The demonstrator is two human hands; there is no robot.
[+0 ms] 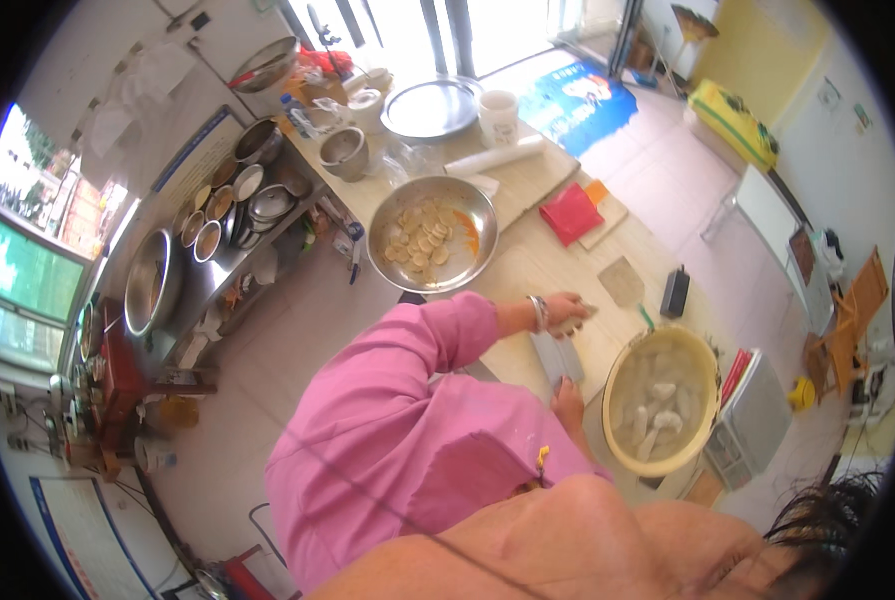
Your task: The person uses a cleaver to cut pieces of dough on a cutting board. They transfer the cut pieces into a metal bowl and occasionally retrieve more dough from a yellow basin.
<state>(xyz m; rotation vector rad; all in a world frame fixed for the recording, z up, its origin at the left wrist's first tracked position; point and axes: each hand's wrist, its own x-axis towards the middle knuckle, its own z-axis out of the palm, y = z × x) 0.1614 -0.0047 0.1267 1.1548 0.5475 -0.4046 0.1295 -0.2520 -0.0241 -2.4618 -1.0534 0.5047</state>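
Note:
My left hand (563, 311), with a bracelet at the wrist, is closed around a pale piece or pieces of food, largely hidden by the fingers. It is above the light work surface, just beyond a broad grey blade (557, 358), which looks like a cleaver's. At the blade's near end my right hand (567, 403) grips it; the handle is covered. To the left, a wide steel basin (466, 196) holds pale round slices (421, 244) and an orange-red sauce or seasoning. Right of my hands, a cream tub (611, 431) contains whitish elongated pieces (665, 420) in cloudy liquid.
Beyond the blade lie a flat scraper-like piece (621, 281), a black box-shaped object (674, 292) and a red packet (571, 214). A steel tray (432, 109), white bucket (498, 120) and plastic roll (494, 155) occupy the far end. Steel bowls (271, 202) line the left shelf.

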